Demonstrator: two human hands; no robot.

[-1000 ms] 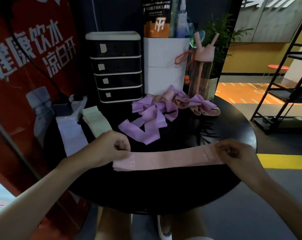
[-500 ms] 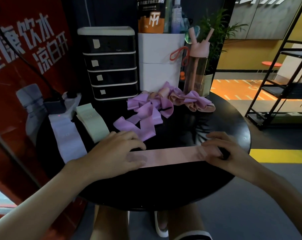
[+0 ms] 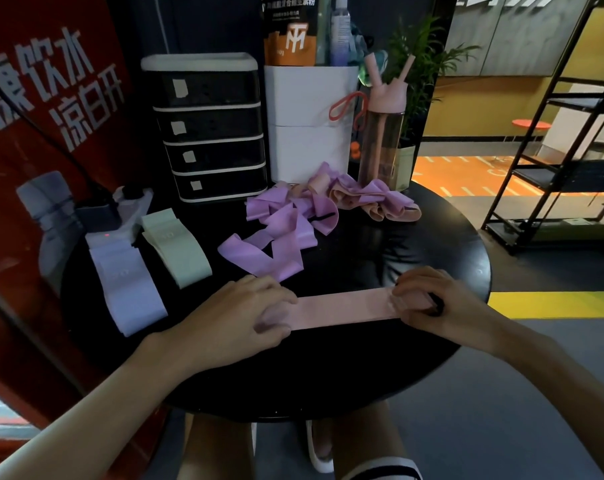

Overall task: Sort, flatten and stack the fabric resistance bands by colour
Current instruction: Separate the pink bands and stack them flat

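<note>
We flatten pink band (image 3: 345,308) | left hand (image 3: 231,317): grip flat, pins one end to tabletop (image 3: 328,372) | right hand (image 3: 432,306): grip pinches other end for tension

Left forearm (image 3: 120,386) and right forearm (image 3: 543,368) reach in bare from below; left grip (image 3: 245,317) lies palm-down, fingers straight, slightly spread, pressing flat; right grip (image 3: 432,303) sits knuckles-up, fingers curled, pinching the band (image 3: 345,306) end.

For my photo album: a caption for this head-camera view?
Left hand presses, right hand holds a pink band flat on a black table.
</note>
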